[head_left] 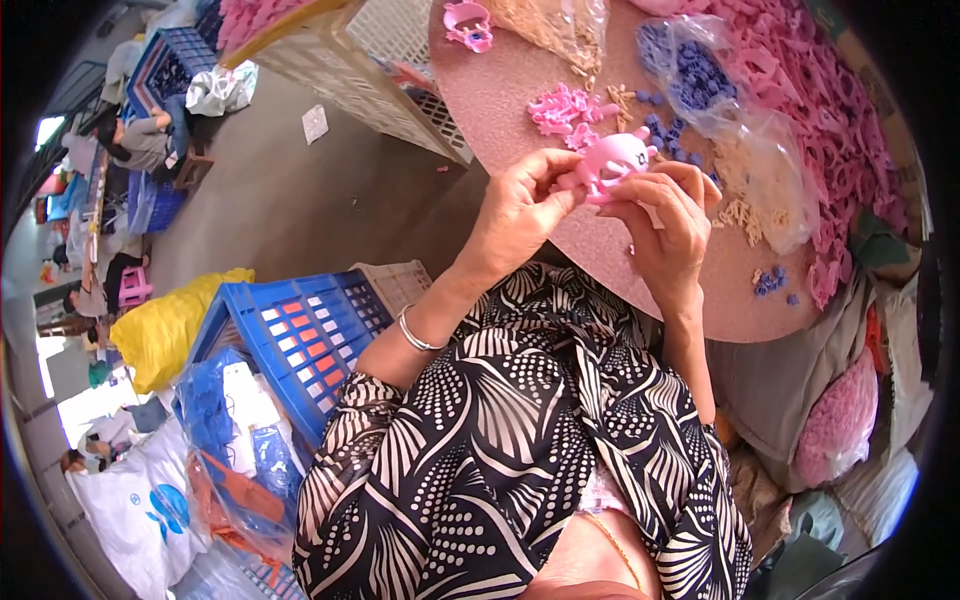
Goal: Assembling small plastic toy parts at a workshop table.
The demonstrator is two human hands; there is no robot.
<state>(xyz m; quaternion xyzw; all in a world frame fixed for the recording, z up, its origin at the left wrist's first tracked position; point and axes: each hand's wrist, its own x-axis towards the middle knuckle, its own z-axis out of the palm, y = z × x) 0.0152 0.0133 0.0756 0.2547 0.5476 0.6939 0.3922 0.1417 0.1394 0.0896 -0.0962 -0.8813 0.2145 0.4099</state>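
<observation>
A pink plastic toy animal, with a round body and a dark eye mark, is held between both hands over the near edge of a round pinkish table. My left hand pinches its left end between thumb and fingers. The fingers of my right hand are curled around its lower right side and hide part of it. Just beyond the toy lie small pink pieces and loose blue pieces. Another pink toy part with a dark blue piece in it rests at the table's far left.
Pink parts are heaped along the table's right side. Bags of blue pieces and beige pieces lie before them. A cream crate stands left of the table, a blue crate by my left arm. Other people sit far left.
</observation>
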